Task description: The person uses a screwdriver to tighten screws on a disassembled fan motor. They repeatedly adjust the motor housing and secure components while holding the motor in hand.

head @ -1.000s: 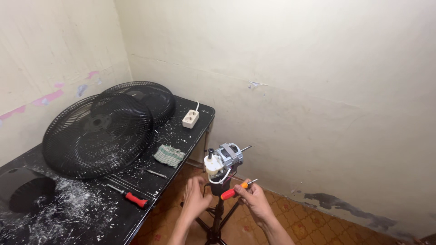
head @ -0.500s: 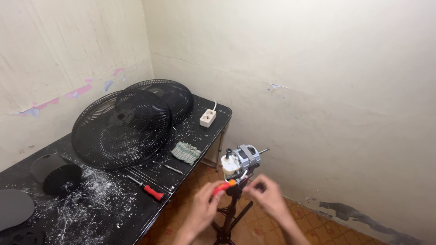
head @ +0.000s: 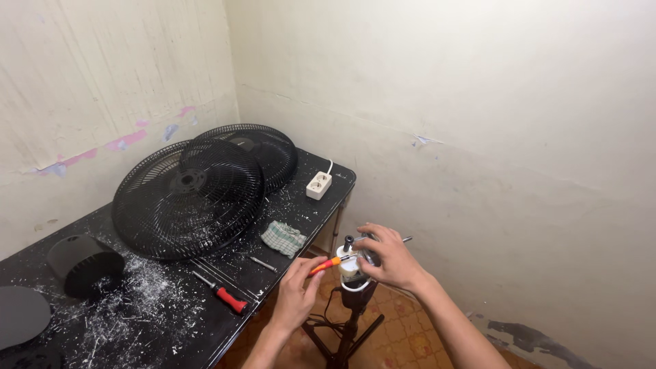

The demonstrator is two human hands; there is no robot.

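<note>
- Fingers of the left hand (head: pixel 295 290) pinch the orange handle of a small screwdriver (head: pixel 330 263), its tip aimed at the fan motor (head: pixel 354 265); those of the right hand (head: pixel 388 258) are wrapped closed over the motor housing, steadying it.
- Low and centre in the frame, the motor sits atop a thin black stand (head: pixel 347 326) on the floor, beside the tabletop (head: pixel 171 321) edge and not on it.
- Judged risk: the tip could slip off its screw and jab the right hand, since that hand lies right beside the blade.
- Pushing sideways might tip the spindly stand, which only that one grip keeps steady.
- Any freed screw could drop to the patterned floor tiles (head: pixel 403 342) and roll off.
- At left, the black tabletop is strewn with white flakes and carries two black fan grilles (head: pixel 188 198), a red-handled screwdriver (head: pixel 220 292), a checked cloth (head: pixel 283 237), a white socket strip (head: pixel 319 184) and a black cylindrical cover (head: pixel 82 263).
- Cream walls (head: pixel 478 102) meet in a corner, their paint stained and peeling.
</note>
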